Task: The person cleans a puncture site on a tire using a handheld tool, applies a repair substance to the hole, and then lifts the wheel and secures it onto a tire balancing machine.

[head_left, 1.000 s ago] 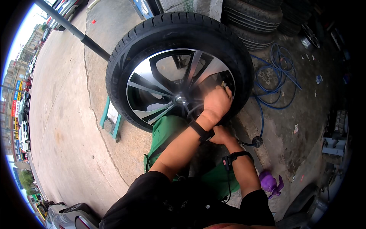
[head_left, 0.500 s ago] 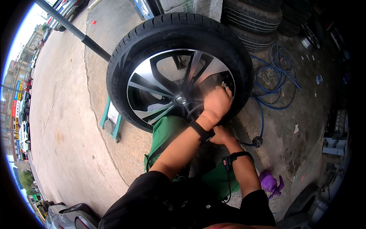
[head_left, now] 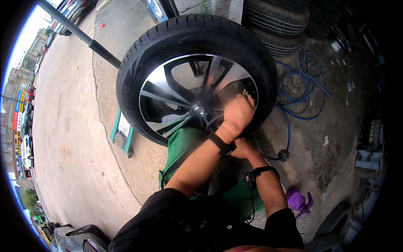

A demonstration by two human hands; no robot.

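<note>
A large black tyre [head_left: 197, 31] on a silver-and-black alloy wheel [head_left: 157, 77] stands tilted in front of me. My left hand [head_left: 238, 112] is over the right part of the rim, closed around an air chuck [head_left: 245, 92] whose small brass-coloured end shows above the fingers. A thin dark hose curves by that wrist across the spokes. Lower and closer, my right hand [head_left: 244, 149] is in a fist on a tyre inflator, mostly hidden by the fingers. Beside it, a round black gauge-like part [head_left: 283, 156] joins the blue air hose [head_left: 289, 130].
Coiled blue hose lies on the right floor, below stacked tyres [head_left: 277, 25]. A purple spray bottle [head_left: 298, 200] stands near my right forearm. A teal floor jack [head_left: 121, 134] sits left of the wheel, with a grey pole [head_left: 79, 33] slanting behind it. Parked cars line the far left.
Both hands keep their places and grips. The view shifts very slightly; the wheel appears a touch further left.
</note>
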